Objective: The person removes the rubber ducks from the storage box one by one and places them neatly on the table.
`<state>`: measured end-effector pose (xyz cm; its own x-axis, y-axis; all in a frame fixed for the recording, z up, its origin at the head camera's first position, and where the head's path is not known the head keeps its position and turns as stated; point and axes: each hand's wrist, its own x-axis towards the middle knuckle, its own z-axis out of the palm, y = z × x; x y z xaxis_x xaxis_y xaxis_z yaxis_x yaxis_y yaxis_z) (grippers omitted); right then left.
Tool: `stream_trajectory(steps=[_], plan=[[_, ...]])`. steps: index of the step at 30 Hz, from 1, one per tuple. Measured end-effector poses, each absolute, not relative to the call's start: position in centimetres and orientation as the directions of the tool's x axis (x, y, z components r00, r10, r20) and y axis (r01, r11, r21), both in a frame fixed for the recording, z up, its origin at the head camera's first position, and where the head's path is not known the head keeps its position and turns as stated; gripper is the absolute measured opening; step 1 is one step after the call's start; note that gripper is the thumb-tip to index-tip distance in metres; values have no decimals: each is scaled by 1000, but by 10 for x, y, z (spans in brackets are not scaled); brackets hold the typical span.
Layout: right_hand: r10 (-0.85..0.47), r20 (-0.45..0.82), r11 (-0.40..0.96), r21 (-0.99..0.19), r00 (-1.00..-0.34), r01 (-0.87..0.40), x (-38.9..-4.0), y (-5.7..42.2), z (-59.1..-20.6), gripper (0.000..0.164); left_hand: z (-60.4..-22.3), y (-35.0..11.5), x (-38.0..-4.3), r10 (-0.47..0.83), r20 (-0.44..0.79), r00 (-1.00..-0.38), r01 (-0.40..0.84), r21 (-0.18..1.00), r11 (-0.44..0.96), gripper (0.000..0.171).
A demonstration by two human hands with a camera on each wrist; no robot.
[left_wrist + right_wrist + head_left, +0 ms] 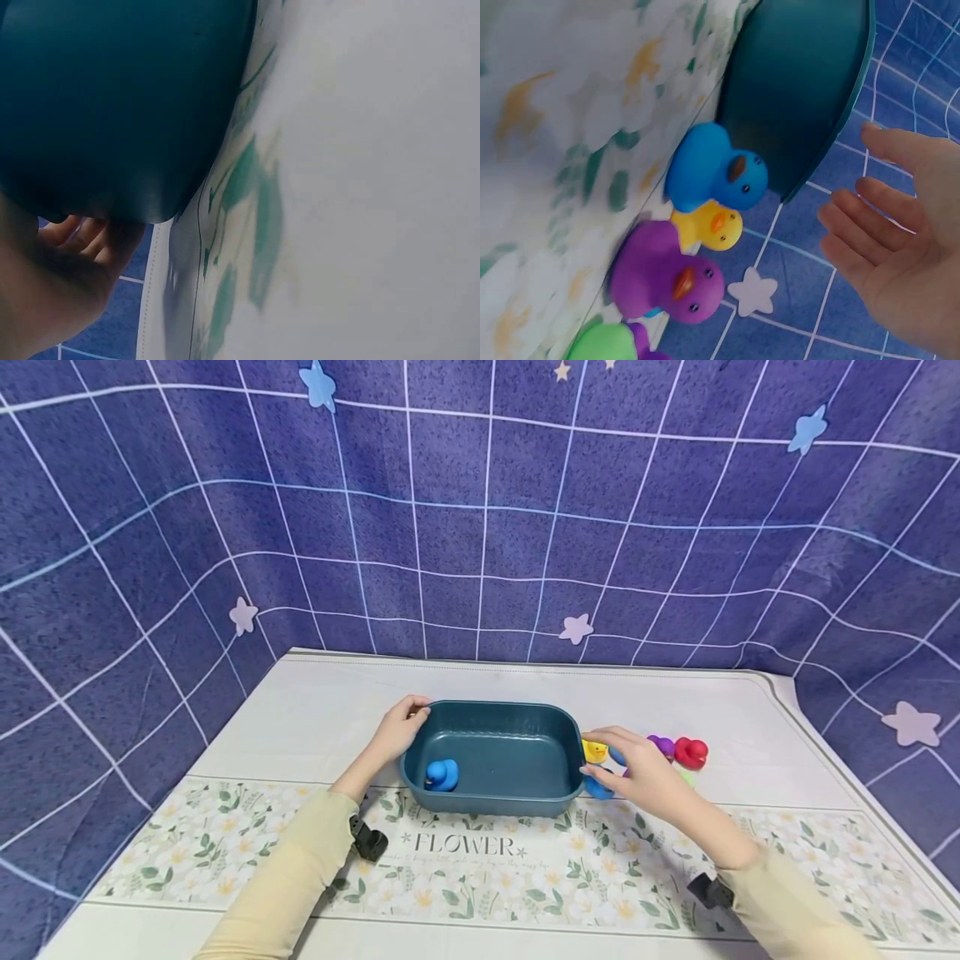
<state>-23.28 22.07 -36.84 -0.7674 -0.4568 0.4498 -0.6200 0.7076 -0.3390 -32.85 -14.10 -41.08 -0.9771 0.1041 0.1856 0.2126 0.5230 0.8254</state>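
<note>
A dark teal plastic basin stands on the table, with one blue rubber duck inside near its left front corner. My left hand grips the basin's left end at the far corner; in the left wrist view its fingers curl against the end of the basin wall. Beside the right end, my right hand hovers with fingers spread and nothing in them. In the right wrist view that hand hangs above a blue duck, a yellow duck and a purple duck, partly hidden by it in the head view.
A red duck and another purple duck sit right of the basin, and a light green one shows in the right wrist view. A flower-printed runner crosses the white table. A purple grid curtain hangs behind.
</note>
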Motion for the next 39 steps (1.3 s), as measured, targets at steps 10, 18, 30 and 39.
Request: stream_trajectory(steps=[10, 18, 30, 39], plan=[[-496, 431, 674, -357, -754, -647, -237, 198, -371, 44, -411, -142, -327, 102, 172, -980, 200, 819, 538, 30], [-535, 462, 628, -344, -708, -698, -240, 181, -374, 41, -413, -143, -329, 105, 184, -977, 211, 815, 540, 29], [-577, 393, 600, -390, -716, -698, -244, 160, -375, 40, -414, -143, -331, 108, 194, -975, 222, 818, 531, 29], [-624, 392, 566, -371, -676, -737, -250, 137, -378, 38, -413, -143, -331, 107, 181, -978, 210, 823, 527, 30]])
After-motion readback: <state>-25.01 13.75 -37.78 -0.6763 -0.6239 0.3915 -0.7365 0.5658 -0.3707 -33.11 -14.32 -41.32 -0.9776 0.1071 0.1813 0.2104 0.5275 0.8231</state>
